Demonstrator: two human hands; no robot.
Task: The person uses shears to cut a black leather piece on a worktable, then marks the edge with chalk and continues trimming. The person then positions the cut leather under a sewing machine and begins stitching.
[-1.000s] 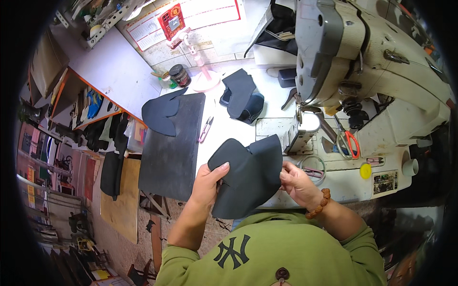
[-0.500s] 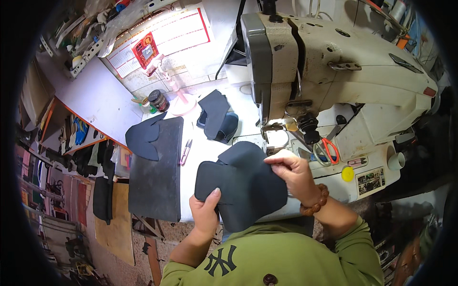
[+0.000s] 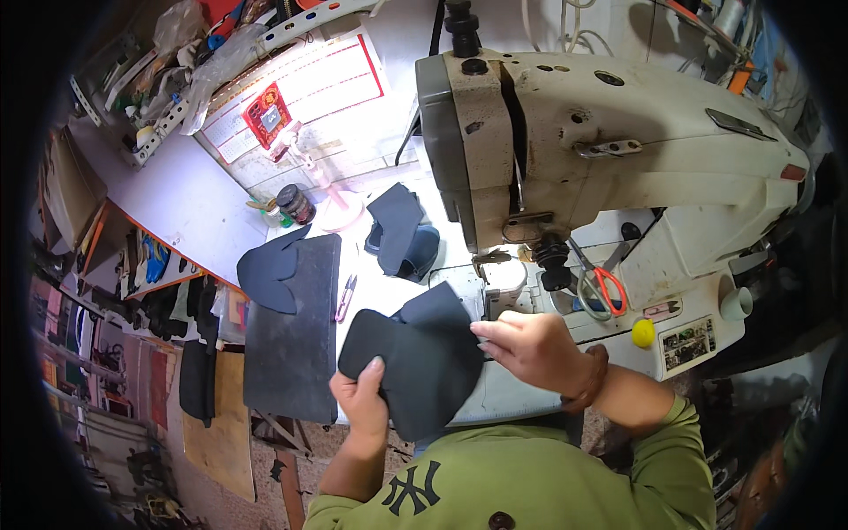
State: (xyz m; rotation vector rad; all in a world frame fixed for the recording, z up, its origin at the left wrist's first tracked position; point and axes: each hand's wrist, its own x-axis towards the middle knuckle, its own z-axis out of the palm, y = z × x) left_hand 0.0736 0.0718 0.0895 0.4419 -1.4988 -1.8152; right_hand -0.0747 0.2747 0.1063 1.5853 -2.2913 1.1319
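Observation:
A black, flexible sheet-like piece (image 3: 428, 367) with a rounded flap hangs over the front edge of the white table, tilted between my hands. My left hand (image 3: 360, 402) grips its lower left side, thumb on top and fingers underneath. With thumb and forefinger pinched together, my right hand (image 3: 534, 349) is at the piece's right edge; the tips partly hide what they pinch. Just beyond the hands stands a large cream sewing machine (image 3: 609, 124), its presser and needle area above the table.
Left of the hands lie a dark board (image 3: 290, 362) with cut black pieces (image 3: 268, 276) and pink thread snips (image 3: 346, 299). More black pieces (image 3: 396, 221) sit behind. Red-handled scissors (image 3: 611, 291) and a yellow lump (image 3: 643, 333) rest at right. A pink lamp (image 3: 340, 212) stands behind.
The black piece has moved left and turned in my left hand, its flap rising. My right hand has shifted slightly left and down along with its edge. The view has also shifted.

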